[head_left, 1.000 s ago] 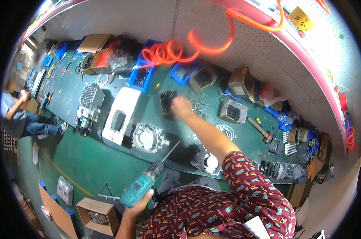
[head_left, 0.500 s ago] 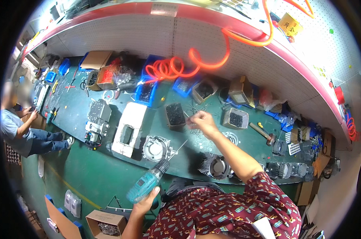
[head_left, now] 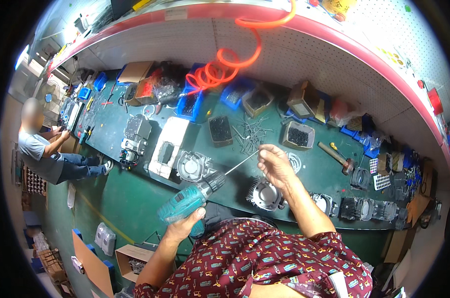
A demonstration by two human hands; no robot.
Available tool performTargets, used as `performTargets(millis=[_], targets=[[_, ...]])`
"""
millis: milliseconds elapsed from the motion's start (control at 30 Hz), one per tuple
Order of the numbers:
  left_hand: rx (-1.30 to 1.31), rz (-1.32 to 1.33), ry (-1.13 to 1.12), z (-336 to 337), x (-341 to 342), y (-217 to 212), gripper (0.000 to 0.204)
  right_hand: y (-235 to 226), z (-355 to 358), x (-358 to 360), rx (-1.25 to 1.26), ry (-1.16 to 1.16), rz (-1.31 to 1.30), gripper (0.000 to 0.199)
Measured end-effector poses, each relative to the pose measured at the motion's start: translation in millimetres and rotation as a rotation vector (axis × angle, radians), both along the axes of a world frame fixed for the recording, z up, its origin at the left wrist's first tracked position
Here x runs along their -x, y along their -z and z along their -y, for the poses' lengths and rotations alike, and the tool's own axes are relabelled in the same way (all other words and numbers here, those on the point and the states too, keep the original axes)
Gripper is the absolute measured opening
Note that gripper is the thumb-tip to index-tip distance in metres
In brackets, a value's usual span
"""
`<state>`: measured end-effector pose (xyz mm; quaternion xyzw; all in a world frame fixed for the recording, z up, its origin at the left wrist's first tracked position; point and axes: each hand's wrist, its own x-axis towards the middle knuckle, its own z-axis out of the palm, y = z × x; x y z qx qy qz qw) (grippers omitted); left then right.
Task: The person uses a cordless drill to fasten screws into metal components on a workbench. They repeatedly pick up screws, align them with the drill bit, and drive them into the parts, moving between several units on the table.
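Observation:
In my left hand (head_left: 184,226) is a teal and black cordless drill (head_left: 186,202), gripped by its handle. Its long thin bit (head_left: 242,164) points up and to the right. The fingers of my right hand (head_left: 275,166) are pinched together at the far end of the bit; whatever small piece they may hold is too small to make out. Beyond that hand lies a loose pile of long thin screws (head_left: 252,134). Below the bit's tip stands a finned metal motor housing (head_left: 264,193), and a round open metal casting (head_left: 192,166) sits behind the drill.
Boxes of small dark parts (head_left: 220,130) (head_left: 298,135) stand on the green bench. A white foam block (head_left: 168,147), a hammer (head_left: 336,157) and more finned housings (head_left: 364,208) lie about. An orange coiled hose (head_left: 225,64) hangs above. Another person (head_left: 46,154) stands at far left.
My right hand has come from beside the screw pile back to the drill bit's tip. The drill's bit has swung round further to the right. The whole view has shifted a little.

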<state>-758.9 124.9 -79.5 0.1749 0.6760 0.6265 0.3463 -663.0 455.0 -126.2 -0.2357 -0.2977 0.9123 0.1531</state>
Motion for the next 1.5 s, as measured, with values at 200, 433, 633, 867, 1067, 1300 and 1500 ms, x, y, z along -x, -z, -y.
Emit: performTargets(millis=[200,433,633,867,1067,1300,1500], targets=[[0.007,0.004,0.069,-3,26,-2,0.031,-12,-1,5,-0.136,0.002,0.02,0.019],[-0.085,0.095,0.099,30,109,15,0.032,-19,26,77,-0.24,-0.088,0.121,0.015],[-0.093,0.291,0.032,92,200,35,0.036,-33,44,159,-0.409,-0.482,0.191,0.017],[-0.025,0.528,-0.01,142,264,55,0.047,-16,92,245,-0.545,-0.596,0.199,0.014],[-0.098,0.686,-0.154,166,283,87,0.049,1,103,309,-0.466,-0.75,0.206,0.028],[-0.099,0.785,-0.304,160,295,101,0.053,95,53,375,-1.127,-0.876,0.564,0.039],[-0.058,0.783,-0.326,167,294,111,0.049,182,27,440,-2.213,-0.831,0.463,0.017]])
